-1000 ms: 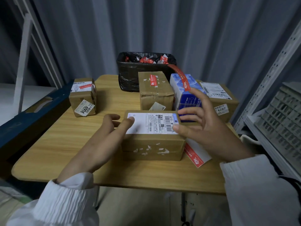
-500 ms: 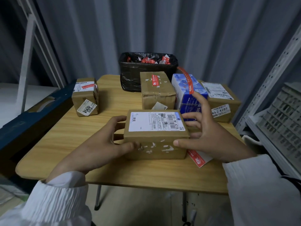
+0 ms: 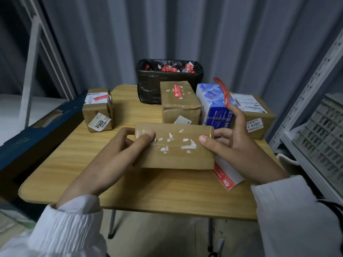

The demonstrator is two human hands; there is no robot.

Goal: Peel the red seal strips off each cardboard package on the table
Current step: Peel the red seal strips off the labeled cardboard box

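Note:
Both hands hold a flat cardboard package tilted up at the table's middle, its taped face with white paper scraps toward me. My left hand grips its left end, thumb on the face. My right hand grips the right end, thumb on the face, fingers behind. A red strip curls up above my right fingers; whether it is stuck to them I cannot tell. A red seal strip lies on the middle package. Another red strip crosses the small left package.
A black-lined bin with red scraps stands at the back. A blue box and a labelled package sit at the right. A red-and-white envelope lies under the held package. Grey shelving stands right of the wooden table.
The flat package has been tipped up toward me: its label face has turned away and the taped face now shows. Both hands moved from its top to its ends.

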